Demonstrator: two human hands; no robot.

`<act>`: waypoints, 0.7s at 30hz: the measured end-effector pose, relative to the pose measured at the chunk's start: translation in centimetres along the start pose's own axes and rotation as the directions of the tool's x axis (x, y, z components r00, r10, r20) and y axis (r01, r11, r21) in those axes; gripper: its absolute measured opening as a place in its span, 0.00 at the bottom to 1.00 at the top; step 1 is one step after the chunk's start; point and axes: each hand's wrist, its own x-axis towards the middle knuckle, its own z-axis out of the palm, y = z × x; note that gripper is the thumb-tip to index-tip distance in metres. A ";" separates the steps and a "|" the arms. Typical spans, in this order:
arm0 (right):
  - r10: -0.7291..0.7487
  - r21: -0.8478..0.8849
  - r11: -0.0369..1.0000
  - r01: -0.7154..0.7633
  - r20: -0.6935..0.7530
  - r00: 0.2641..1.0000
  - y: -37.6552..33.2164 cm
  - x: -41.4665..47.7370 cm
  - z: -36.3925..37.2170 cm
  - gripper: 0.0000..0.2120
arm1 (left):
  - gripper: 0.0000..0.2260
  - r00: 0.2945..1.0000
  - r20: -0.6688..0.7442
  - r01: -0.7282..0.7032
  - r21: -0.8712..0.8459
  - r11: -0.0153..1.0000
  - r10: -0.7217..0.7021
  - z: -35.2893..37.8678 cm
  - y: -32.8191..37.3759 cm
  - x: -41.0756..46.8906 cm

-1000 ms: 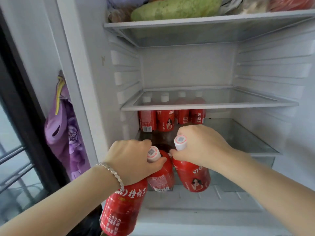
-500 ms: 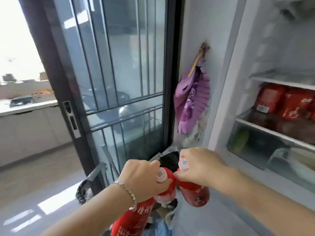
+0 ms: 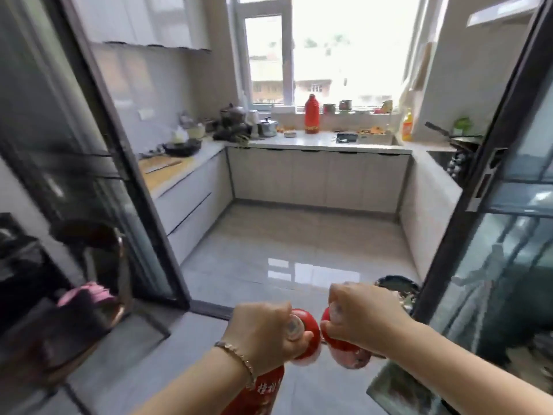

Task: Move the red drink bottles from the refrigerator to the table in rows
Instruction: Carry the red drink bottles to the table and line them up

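Currently three red drink bottles are in view, all carried low over the floor [image 3: 299, 241] and none on a tabletop. The left hand [image 3: 263, 336] has its fingers curled tight on the upper bottle [image 3: 309, 339], which has a round glossy red plastic shoulder and a flat white cap showing by the thumb. A lower bottle [image 3: 264, 390] pokes out under the same wrist; it is a straight cylinder with a red wrap label and white characters, and its top is hidden behind the hand. The right hand [image 3: 365, 319] has its fingers curled round the neck of the third bottle [image 3: 348, 353], a rounded red body with a blurred label and a pale smudge for a cap. The upper and third bottles sit just beside each other; I cannot tell whether they touch. One thin metal link bracelet [image 3: 239, 356] sits on the left wrist. The floor is glossy grey tile with window glare. Two black-framed glass sliding doors stand either side, the left door [image 3: 89, 145] and the right door [image 3: 508, 205]. Beyond them is a pale U-shaped kitchen tabletop [image 3: 314, 143] over flat white cabinet fronts. On it are one tall red flask [image 3: 311, 115] with a narrow neck and yellow bands, one yellow bottle [image 3: 407, 127], one black pan [image 3: 182, 148] and one wooden board [image 3: 161, 167]. A bright window [image 3: 329, 49] is behind it.
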 end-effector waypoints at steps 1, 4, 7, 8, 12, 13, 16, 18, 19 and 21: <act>-0.049 0.011 0.999 0.048 0.020 0.999 -3.7 1.7 0.8 0.18 | 0.20 0.998 0.001 0.064 0.006 0.998 -0.064 0.2 -3.5 -1.9; -0.198 0.058 0.979 0.193 0.105 0.974 -14.8 6.0 2.9 0.17 | 0.21 0.963 0.021 0.267 0.049 0.963 -0.268 1.0 -13.1 -8.2; -0.356 0.101 0.934 0.342 0.199 0.913 -25.4 9.1 4.5 0.17 | 0.23 0.886 0.032 0.461 0.054 0.886 -0.463 1.5 -21.0 -14.7; -0.407 0.111 0.913 0.392 0.217 0.887 -28.8 10.0 5.0 0.17 | 0.23 0.850 0.032 0.524 0.048 0.851 -0.525 1.6 -23.4 -16.8; -0.582 0.160 0.813 0.559 0.258 0.771 -41.4 13.2 7.1 0.17 | 0.21 0.677 0.055 0.733 0.035 0.679 -0.734 2.2 -31.7 -24.8; -0.616 0.173 0.787 0.592 0.264 0.742 -44.4 13.9 7.7 0.17 | 0.19 0.633 0.062 0.771 0.040 0.635 -0.772 2.5 -33.6 -26.7; -0.702 0.213 0.711 0.670 0.250 0.666 -52.8 15.9 9.4 0.16 | 0.15 0.512 0.096 0.853 0.061 0.518 -0.854 3.3 -39.1 -31.5; -0.752 0.237 0.659 0.714 0.248 0.611 -57.9 17.2 10.4 0.15 | 0.17 0.438 0.116 0.890 0.083 0.448 -0.891 3.5 -42.6 -34.0; -0.773 0.250 0.634 0.732 0.251 0.583 -60.4 17.9 10.9 0.15 | 0.18 0.405 0.115 0.905 0.091 0.416 -0.907 3.5 -44.4 -35.1; -0.809 0.277 0.586 0.762 0.253 0.531 -65.4 19.3 11.8 0.17 | 0.18 0.338 0.108 0.932 0.096 0.348 -0.935 3.3 -48.1 -37.3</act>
